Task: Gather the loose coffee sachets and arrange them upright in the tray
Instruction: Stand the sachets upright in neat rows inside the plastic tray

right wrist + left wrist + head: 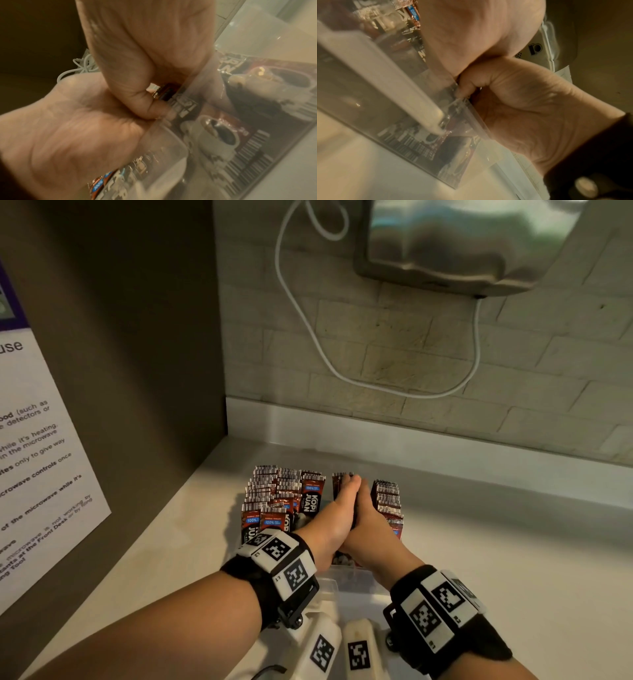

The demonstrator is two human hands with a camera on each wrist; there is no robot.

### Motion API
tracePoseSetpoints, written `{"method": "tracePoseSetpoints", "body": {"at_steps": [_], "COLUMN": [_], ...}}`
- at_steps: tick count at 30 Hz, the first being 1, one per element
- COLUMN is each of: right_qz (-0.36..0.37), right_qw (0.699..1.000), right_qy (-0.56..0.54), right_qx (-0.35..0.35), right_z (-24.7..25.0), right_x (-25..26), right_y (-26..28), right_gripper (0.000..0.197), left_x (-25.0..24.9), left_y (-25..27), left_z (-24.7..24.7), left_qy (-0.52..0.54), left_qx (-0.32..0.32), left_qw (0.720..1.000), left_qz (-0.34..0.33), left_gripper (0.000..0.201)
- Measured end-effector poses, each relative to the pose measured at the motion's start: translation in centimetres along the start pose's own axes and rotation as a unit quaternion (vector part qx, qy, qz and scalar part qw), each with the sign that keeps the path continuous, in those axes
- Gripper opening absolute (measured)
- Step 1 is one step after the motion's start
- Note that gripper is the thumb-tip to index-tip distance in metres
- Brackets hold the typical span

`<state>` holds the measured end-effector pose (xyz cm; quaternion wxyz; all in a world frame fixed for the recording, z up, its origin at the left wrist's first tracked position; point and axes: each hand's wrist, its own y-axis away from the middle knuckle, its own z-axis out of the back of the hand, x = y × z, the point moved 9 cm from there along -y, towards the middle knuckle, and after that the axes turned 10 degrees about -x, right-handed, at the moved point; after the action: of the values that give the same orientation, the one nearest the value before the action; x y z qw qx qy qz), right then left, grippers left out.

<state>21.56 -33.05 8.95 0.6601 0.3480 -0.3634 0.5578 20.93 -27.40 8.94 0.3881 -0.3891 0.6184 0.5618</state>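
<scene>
A clear plastic tray (349, 575) stands on the white counter, with brown and red coffee sachets packed upright at its left (274, 501) and right (387, 498). My left hand (334, 515) and right hand (371, 518) reach into the middle of the tray, palms facing each other. Between them they grip a bundle of sachets (339, 481), most of it hidden by the hands. In the right wrist view the bundle's edge (164, 93) shows above a curled thumb (154, 106), seen through the tray wall (257, 40). The left wrist view shows both hands (471, 33) together at the tray wall (385, 108).
A dark cabinet side with a printed notice (41, 457) rises close on the left. A brick wall with a looping white cable (308, 313) and a steel appliance (462, 241) stands behind. The white counter (513, 559) extends to the right of the tray.
</scene>
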Motion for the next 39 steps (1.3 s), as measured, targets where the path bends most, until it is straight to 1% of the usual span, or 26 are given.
{"method": "tracePoseSetpoints", "body": {"at_steps": [2, 4, 6, 7, 9, 10, 11, 12, 14, 15, 17, 19, 21, 23, 25, 28, 31, 34, 36, 37, 39], "right_qz": [-0.002, -0.003, -0.003, -0.003, 0.000, 0.001, 0.003, 0.002, -0.008, -0.016, -0.028, -0.040, -0.055, -0.069, -0.075, -0.075, -0.080, -0.083, -0.079, -0.075, -0.070], "right_qw": [1.000, 1.000, 1.000, 1.000, 1.000, 0.999, 0.999, 1.000, 1.000, 1.000, 0.999, 0.999, 0.998, 0.997, 0.997, 0.997, 0.997, 0.997, 0.997, 0.997, 0.997], "right_qy": [-0.001, -0.004, -0.001, 0.006, 0.024, 0.028, 0.026, 0.020, 0.007, 0.004, 0.008, 0.010, 0.006, 0.014, 0.016, 0.014, 0.005, -0.010, -0.019, -0.025, -0.028], "right_qx": [0.006, 0.004, 0.006, 0.009, 0.017, 0.019, 0.020, 0.019, 0.016, 0.016, 0.016, 0.015, 0.013, 0.006, -0.003, -0.006, -0.001, -0.003, -0.001, 0.001, -0.001], "right_z": [0.1, 0.2, 0.2, 0.1, -0.1, -0.1, -0.1, -0.1, 0.0, 0.0, 0.2, 0.4, 0.6, 0.6, 0.4, 0.3, 0.5, 0.8, 1.0, 1.2, 1.6], "right_x": [0.1, 0.2, 0.3, 0.3, 0.3, 0.3, 0.4, 0.5, 0.5, 0.4, 0.3, 0.2, 0.1, -0.1, -0.3, -0.1, 0.1, 0.3, 0.8, 1.1, 1.6], "right_y": [0.1, 0.3, 0.3, 0.4, 0.4, 0.4, 0.4, 0.4, 0.6, 0.6, 0.7, 0.8, 0.9, 0.8, 0.7, 0.7, 0.9, 1.2, 1.6, 1.7, 1.7], "right_gripper": [0.114, 0.115, 0.116, 0.116, 0.114, 0.114, 0.114, 0.115, 0.120, 0.122, 0.121, 0.118, 0.116, 0.111, 0.105, 0.105, 0.110, 0.111, 0.107, 0.104, 0.097], "left_x": [-0.1, -0.1, 0.2, 0.5, 1.2, 1.4, 1.2, 0.6, -0.7, -0.9, -0.8, -0.5, -0.5, -0.6, -0.6, -0.3, -0.5, -0.7, -0.5, -0.6, -0.8], "left_y": [-0.1, -0.1, -0.1, -0.3, -1.1, -1.2, -1.0, -0.4, 0.7, 0.7, 0.7, 0.8, 1.0, 1.0, 1.0, 1.2, 1.5, 1.5, 1.3, 1.2, 1.5], "left_z": [-0.1, -0.2, -0.3, -0.4, -0.5, -0.6, -0.5, -0.4, 0.1, 0.4, 0.6, 0.8, 1.0, 0.8, 0.9, 1.1, 1.0, 0.9, 0.9, 1.0, 1.0], "left_qy": [-0.001, -0.007, -0.017, -0.021, -0.025, -0.030, -0.033, -0.034, -0.028, -0.020, -0.004, 0.015, 0.036, 0.049, 0.048, 0.042, 0.038, 0.040, 0.048, 0.051, 0.055], "left_qx": [0.008, 0.011, 0.020, 0.025, 0.029, 0.029, 0.026, 0.021, -0.001, -0.008, -0.012, -0.008, -0.008, -0.004, -0.015, -0.037, -0.028, -0.012, -0.011, -0.012, -0.012], "left_qw": [1.000, 1.000, 1.000, 0.999, 0.999, 0.999, 0.999, 0.999, 1.000, 1.000, 1.000, 1.000, 0.998, 0.997, 0.997, 0.996, 0.996, 0.997, 0.996, 0.995, 0.995], "left_qz": [-0.006, -0.005, 0.002, 0.005, 0.011, 0.017, 0.018, 0.012, -0.010, -0.017, -0.007, 0.021, 0.050, 0.055, 0.054, 0.070, 0.069, 0.068, 0.077, 0.079, 0.078], "left_gripper": [0.096, 0.092, 0.093, 0.097, 0.115, 0.119, 0.115, 0.103, 0.071, 0.063, 0.063, 0.068, 0.070, 0.066, 0.061, 0.052, 0.062, 0.073, 0.084, 0.087, 0.085]}}
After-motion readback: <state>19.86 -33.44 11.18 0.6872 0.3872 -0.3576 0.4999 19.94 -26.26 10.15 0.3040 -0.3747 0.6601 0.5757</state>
